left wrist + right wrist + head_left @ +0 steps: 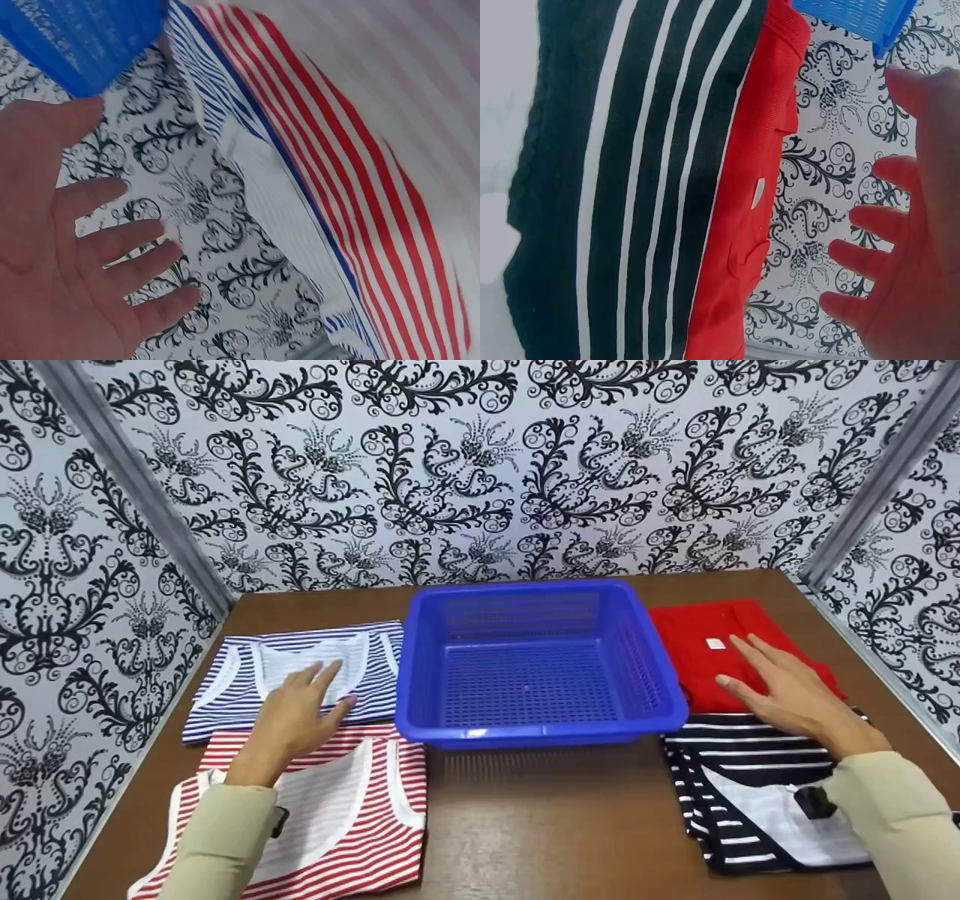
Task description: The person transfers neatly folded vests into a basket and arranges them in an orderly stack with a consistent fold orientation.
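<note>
Now left hand (294, 716) and right hand (801, 692) spread wide, empty.
Around the basket (525, 733), maybe for easy reach: blue-striped top (356, 666) at nine o'clock, red-striped top (337, 791) eight, red cloth (699, 664) three, black-striped top (757, 810) four.

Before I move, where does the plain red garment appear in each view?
Head: right side of the picture, beside the blue basket, partly hidden by the right hand; plain red garment.
Left wrist: not in it; the red there is on a striped garment.
Right wrist: around the middle, along the black-and-white striped garment.
Shared landmark: the blue basket, central in head, top left in left wrist, top right in right wrist.
</note>
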